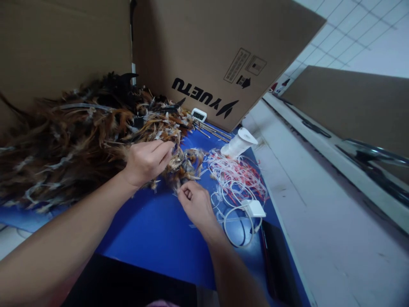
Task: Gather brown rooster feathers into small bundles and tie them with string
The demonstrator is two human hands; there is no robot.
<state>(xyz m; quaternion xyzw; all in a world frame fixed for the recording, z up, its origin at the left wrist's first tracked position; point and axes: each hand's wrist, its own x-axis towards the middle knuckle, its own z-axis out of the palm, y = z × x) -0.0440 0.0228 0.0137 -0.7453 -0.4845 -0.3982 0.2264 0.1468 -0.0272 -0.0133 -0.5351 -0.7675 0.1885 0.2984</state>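
My left hand (148, 160) is closed in a pinch at the edge of a big heap of brown and black feathers (92, 128). Whatever its fingers hold is hidden behind them; a dark bit shows at the fingertips. Lower and to the right, my right hand (196, 202) is closed, thumb against forefinger, at the near end of a small tuft of brown and pale feathers (183, 164). That tuft lies between both hands, over the blue tabletop (143, 226).
Right of my hands lie tangled white and red strings (236, 175), a white spool (239, 143) and a white adapter with cable (254, 209). Thin sticks (212, 131) and a small digital display (198, 114) sit behind. A large cardboard box (207, 51) walls the back.
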